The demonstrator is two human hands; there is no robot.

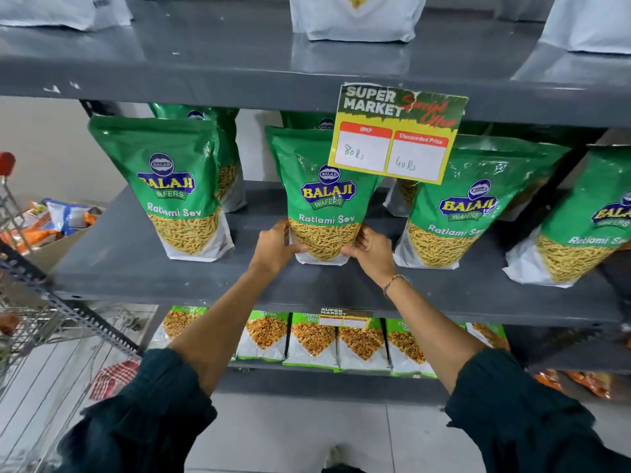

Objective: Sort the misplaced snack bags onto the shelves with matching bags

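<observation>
A green Balaji Ratlami Sev bag (324, 199) stands upright on the grey middle shelf (136, 254), between matching green bags at left (177, 189) and right (457, 216). My left hand (275, 249) grips its lower left edge and my right hand (372, 250) grips its lower right edge, thumbs on the front of the bag. More of the same bags stand behind it. The shelf below holds a row of green-and-white bags (314, 339) of a different snack.
A yellow price sign (396, 134) hangs from the upper shelf edge in front of the held bag's top right. White bags (355, 18) stand on the top shelf. A wire shopping cart (41, 336) is at left, and a cardboard box with mixed snack bags (58, 223) is beyond it.
</observation>
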